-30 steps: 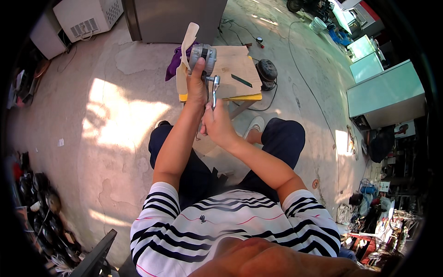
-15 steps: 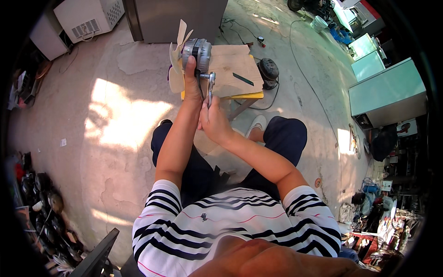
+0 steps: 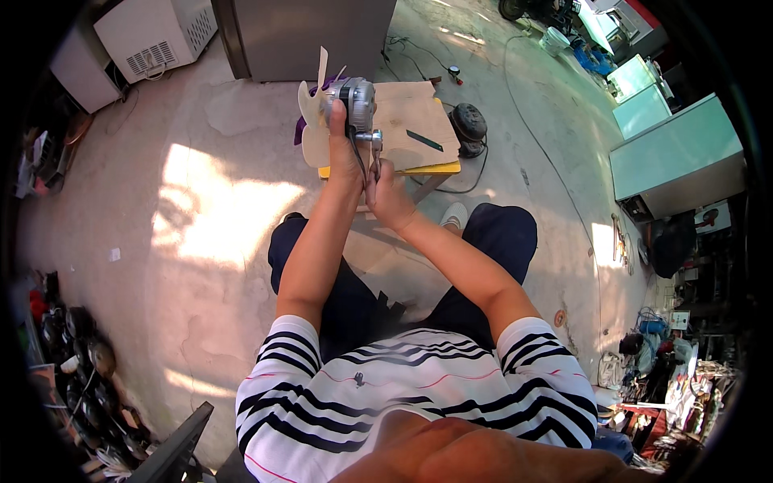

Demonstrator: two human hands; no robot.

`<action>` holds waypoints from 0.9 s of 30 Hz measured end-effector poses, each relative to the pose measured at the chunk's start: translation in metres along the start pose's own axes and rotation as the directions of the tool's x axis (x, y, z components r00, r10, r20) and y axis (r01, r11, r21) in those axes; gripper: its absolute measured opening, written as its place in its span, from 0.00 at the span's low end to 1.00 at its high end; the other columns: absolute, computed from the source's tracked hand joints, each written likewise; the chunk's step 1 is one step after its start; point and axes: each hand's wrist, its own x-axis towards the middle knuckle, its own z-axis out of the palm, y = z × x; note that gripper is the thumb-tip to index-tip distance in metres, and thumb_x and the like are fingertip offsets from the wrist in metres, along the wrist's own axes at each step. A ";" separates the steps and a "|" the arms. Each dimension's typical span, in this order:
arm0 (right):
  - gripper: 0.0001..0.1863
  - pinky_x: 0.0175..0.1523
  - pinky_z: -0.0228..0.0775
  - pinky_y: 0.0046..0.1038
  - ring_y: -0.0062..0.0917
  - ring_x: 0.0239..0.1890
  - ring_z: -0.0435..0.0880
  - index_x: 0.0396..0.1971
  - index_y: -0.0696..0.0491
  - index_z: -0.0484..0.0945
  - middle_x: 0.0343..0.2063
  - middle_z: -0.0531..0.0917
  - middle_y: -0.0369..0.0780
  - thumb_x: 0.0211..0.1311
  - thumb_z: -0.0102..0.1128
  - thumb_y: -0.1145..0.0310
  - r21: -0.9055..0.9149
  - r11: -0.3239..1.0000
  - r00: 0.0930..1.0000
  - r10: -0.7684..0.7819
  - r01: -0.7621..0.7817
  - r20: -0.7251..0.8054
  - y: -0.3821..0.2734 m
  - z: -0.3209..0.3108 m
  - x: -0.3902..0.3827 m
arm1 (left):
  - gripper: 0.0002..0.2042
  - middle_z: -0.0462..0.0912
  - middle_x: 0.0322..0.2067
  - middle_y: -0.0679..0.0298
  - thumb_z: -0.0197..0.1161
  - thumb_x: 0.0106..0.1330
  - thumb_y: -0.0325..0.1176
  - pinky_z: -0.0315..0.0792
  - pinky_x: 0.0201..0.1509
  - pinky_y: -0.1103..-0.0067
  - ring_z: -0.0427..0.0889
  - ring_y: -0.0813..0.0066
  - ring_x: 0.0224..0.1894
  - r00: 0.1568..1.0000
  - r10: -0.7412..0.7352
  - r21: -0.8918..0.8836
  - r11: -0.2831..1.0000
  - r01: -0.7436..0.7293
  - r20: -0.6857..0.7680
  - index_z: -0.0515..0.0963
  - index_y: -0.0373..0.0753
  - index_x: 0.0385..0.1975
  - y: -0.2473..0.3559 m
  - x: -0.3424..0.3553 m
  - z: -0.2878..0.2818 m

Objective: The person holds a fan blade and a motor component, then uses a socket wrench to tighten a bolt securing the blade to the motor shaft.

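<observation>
My left hand (image 3: 343, 153) is closed around a silver fan motor (image 3: 362, 103), its thumb lying up along the casing. Cream fan blades (image 3: 316, 150) stick out on the motor's left side, and a dark cable hangs beside the wrist. In my right hand (image 3: 391, 198) is the handle of a metal ratchet wrench (image 3: 376, 143). Its head and socket point at the motor's lower side; whether the socket sits on a fastener I cannot tell. Both hands are close together over the near left edge of a low wooden table (image 3: 417, 109).
A dark green strip-like tool (image 3: 424, 141) lies on the tabletop. Purple cloth (image 3: 299, 130) shows behind the blades. Right of the table stands a black round compressor (image 3: 468, 122) with a cord. A grey cabinet (image 3: 310, 40) stands beyond, and a pale green appliance (image 3: 680, 153) at right.
The motor, blades and ratchet have shifted slightly right and down, with both hands. The ratchet handle has swung a little, and my right hand has turned with it.
</observation>
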 end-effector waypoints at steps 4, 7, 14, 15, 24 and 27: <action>0.17 0.30 0.72 0.41 0.43 0.26 0.81 0.42 0.54 0.62 0.27 0.79 0.45 0.59 0.60 0.73 -0.427 0.869 0.968 -0.243 0.248 0.069 0.070 -0.027 0.020 | 0.33 0.80 0.44 0.62 0.64 0.58 0.66 0.75 0.48 0.71 0.80 0.70 0.44 0.947 -0.306 -0.134 0.947 0.292 -0.100 0.75 0.41 0.50 -0.025 0.005 -0.020; 0.18 0.31 0.72 0.36 0.38 0.28 0.81 0.41 0.52 0.63 0.29 0.77 0.41 0.56 0.62 0.73 -0.490 0.747 0.879 -0.467 0.449 0.095 0.096 -0.073 0.053 | 0.30 0.80 0.44 0.65 0.64 0.58 0.66 0.73 0.50 0.70 0.79 0.71 0.43 0.872 -0.458 0.017 0.884 0.468 -0.174 0.76 0.48 0.50 -0.041 0.004 -0.029; 0.14 0.29 0.72 0.38 0.40 0.22 0.80 0.41 0.53 0.66 0.22 0.77 0.41 0.60 0.60 0.69 -0.389 0.846 0.931 -0.319 0.364 0.176 0.067 -0.093 0.045 | 0.27 0.82 0.40 0.67 0.63 0.62 0.61 0.75 0.46 0.76 0.81 0.74 0.42 0.893 -0.448 -0.077 0.893 0.444 -0.041 0.75 0.46 0.49 -0.036 -0.002 -0.017; 0.13 0.28 0.72 0.38 0.41 0.21 0.80 0.42 0.53 0.66 0.20 0.78 0.42 0.61 0.59 0.68 -0.372 0.881 0.953 -0.237 0.294 0.191 0.057 -0.088 0.032 | 0.27 0.82 0.40 0.66 0.63 0.62 0.62 0.75 0.47 0.76 0.81 0.74 0.42 0.912 -0.407 -0.082 0.912 0.402 -0.055 0.75 0.46 0.49 -0.037 0.002 -0.016; 0.13 0.28 0.70 0.25 0.23 0.20 0.80 0.42 0.54 0.65 0.23 0.77 0.37 0.76 0.43 0.59 0.540 0.649 0.838 0.333 -0.536 0.432 -0.051 -0.067 0.000 | 0.31 0.81 0.40 0.67 0.65 0.60 0.61 0.75 0.45 0.78 0.79 0.76 0.39 0.956 -0.285 0.013 0.958 0.287 -0.071 0.74 0.41 0.50 -0.037 0.011 -0.020; 0.12 0.29 0.72 0.25 0.24 0.21 0.81 0.41 0.52 0.65 0.25 0.78 0.36 0.76 0.45 0.58 0.648 0.268 0.690 0.435 -0.713 0.579 -0.074 -0.081 0.013 | 0.31 0.80 0.40 0.67 0.67 0.60 0.60 0.75 0.42 0.81 0.79 0.78 0.40 0.978 -0.198 0.129 0.970 0.205 -0.069 0.73 0.41 0.53 -0.029 0.000 -0.006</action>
